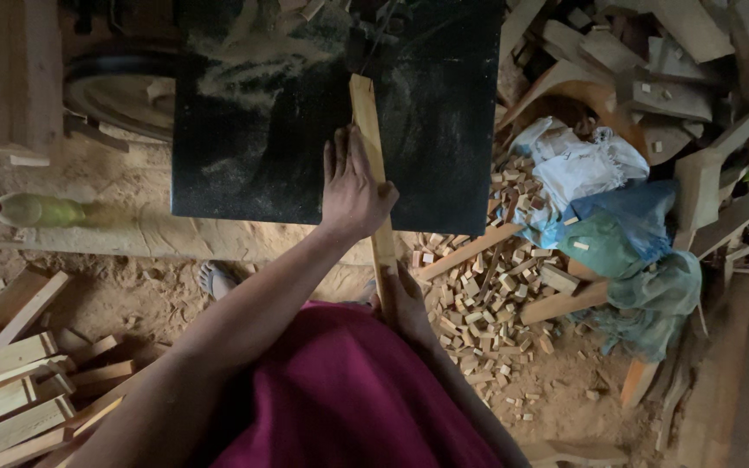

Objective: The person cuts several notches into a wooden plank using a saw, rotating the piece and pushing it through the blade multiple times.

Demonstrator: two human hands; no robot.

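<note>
A long narrow wooden strip point(369, 130) lies lengthwise across a dark, sawdust-covered machine table point(262, 130), its near end sticking out over the front edge toward me. My left hand point(353, 186) presses flat on the strip's left side near the table's front edge, fingers pointing away. My right hand point(407, 299) grips the strip's near end, close to my body. My red garment fills the bottom middle of the view.
A heap of small wood offcuts point(496, 286) lies on the dirt floor to the right, beside crumpled white and blue bags point(604, 199). Stacked planks point(10, 381) sit at lower left. A plastic bottle point(32, 210) lies at left. Scrap timber fills the upper right.
</note>
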